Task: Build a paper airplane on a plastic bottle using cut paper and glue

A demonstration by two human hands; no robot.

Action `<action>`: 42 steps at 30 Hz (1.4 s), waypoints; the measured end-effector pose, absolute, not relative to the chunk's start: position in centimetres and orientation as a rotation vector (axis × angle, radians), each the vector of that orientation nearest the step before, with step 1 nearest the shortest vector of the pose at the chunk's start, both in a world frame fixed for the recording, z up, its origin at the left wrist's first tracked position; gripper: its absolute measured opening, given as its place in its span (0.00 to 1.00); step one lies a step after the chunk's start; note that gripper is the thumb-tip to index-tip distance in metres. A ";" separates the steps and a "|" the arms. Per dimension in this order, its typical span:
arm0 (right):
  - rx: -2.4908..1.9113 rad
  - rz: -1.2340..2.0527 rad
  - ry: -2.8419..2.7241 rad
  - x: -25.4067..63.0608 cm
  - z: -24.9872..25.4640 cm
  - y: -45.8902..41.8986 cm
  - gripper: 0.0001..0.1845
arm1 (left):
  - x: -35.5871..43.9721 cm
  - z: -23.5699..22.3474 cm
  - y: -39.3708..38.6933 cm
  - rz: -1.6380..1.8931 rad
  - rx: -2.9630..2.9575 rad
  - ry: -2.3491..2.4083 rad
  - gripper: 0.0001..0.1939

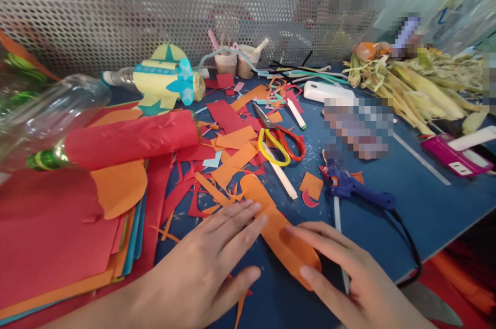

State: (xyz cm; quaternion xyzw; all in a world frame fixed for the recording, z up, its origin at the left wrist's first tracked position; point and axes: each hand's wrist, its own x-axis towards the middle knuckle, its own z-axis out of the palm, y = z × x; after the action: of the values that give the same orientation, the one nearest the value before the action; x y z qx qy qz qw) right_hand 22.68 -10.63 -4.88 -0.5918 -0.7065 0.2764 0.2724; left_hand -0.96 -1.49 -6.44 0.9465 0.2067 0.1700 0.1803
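Note:
A long orange paper piece (277,236) with rounded ends lies slantwise on the blue table in front of me. My left hand (217,246) is laid flat, fingers stretched out, with the fingertips on the paper's left edge and the thumb apart. On the other side, my right hand (344,262) has its fingers spread; the index fingertip and thumb touch the near end of the paper. Scissors (281,145) with yellow and red handles lie beyond the paper. A white marker (284,179) rests between the scissors and the paper.
Orange and red paper scraps (234,138) cover the middle. A blue glue gun (360,189) lies right, its cord off the edge. At left are a red-wrapped bottle (132,140) and stacked coloured paper (58,251). Corn husks (422,86) and a purple stapler-like object (457,156) are far right.

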 end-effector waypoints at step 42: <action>-2.073 0.411 -2.080 23.6 -1.5 6.3 0.08 | -0.3 -4.3 0.4 0.882 1.156 1.155 0.14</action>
State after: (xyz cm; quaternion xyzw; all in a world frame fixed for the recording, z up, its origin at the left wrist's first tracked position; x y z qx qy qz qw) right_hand 23.62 6.31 -1.50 -0.6964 -0.6987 0.1380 0.0881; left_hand -0.27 0.43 -4.26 0.4986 0.4979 0.3802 0.5991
